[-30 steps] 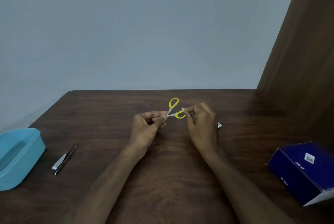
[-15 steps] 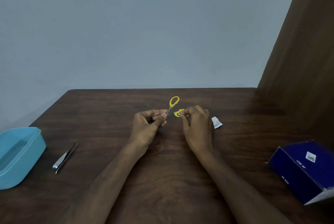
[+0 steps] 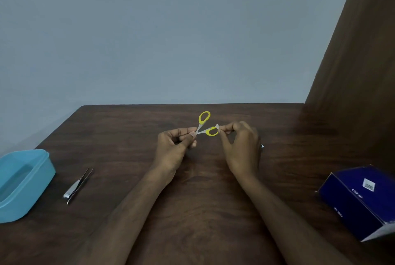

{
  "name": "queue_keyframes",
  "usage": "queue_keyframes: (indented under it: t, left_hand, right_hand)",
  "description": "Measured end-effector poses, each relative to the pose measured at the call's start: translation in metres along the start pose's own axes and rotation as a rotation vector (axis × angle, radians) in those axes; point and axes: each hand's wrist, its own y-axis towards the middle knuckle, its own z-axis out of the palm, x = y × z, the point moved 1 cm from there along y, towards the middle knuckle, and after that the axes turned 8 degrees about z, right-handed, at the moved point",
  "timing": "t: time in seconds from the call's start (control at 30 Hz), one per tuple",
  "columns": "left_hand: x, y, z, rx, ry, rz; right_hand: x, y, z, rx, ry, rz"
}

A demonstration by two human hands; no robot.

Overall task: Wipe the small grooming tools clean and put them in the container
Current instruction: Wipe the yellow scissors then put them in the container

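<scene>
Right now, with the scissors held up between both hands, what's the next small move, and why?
Probably draw the small white wipe along the lower yellow handle loop toward the blades. The right hand pinches the wipe against that loop, the left hand holds the scissors near the pivot, handles spread, so wiping seems unfinished. The tweezers lie beside the blue container.

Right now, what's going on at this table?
A person is cleaning small yellow-handled scissors. The left hand pinches them at the blade end, while the right hand rubs a small white wipe against one handle loop. Metal tweezers lie on the dark wooden table beside the light blue plastic container, not yet put in.
</scene>
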Motion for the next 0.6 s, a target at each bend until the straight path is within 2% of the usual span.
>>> queue_keyframes:
  t: [0.1, 0.27, 0.33, 0.43, 0.5, 0.6]
  left_hand:
    - [0.000, -0.001, 0.000, 0.037, 0.013, 0.007]
    - [-0.001, -0.002, -0.001, 0.027, 0.018, 0.007]
    - [-0.003, -0.004, 0.002, 0.046, 0.014, 0.007]
    - [-0.005, -0.006, 0.002, 0.103, 0.010, 0.004]
    - [-0.004, -0.006, 0.001, 0.135, 0.018, -0.002]
    - [-0.005, -0.007, 0.002, 0.152, 0.040, 0.003]
  right_hand:
    - [0.002, -0.004, 0.005, 0.092, -0.068, -0.037]
    - [0.007, -0.004, 0.010, 0.280, 0.278, 0.070]
    - [0.008, -0.003, 0.006, 0.215, 0.247, -0.060]
    - [0.009, -0.004, 0.004, 0.099, 0.013, -0.271]
    - [0.009, -0.005, 0.005, 0.042, -0.047, -0.263]
    - [0.005, 0.001, -0.001, -0.053, -0.003, -0.098]
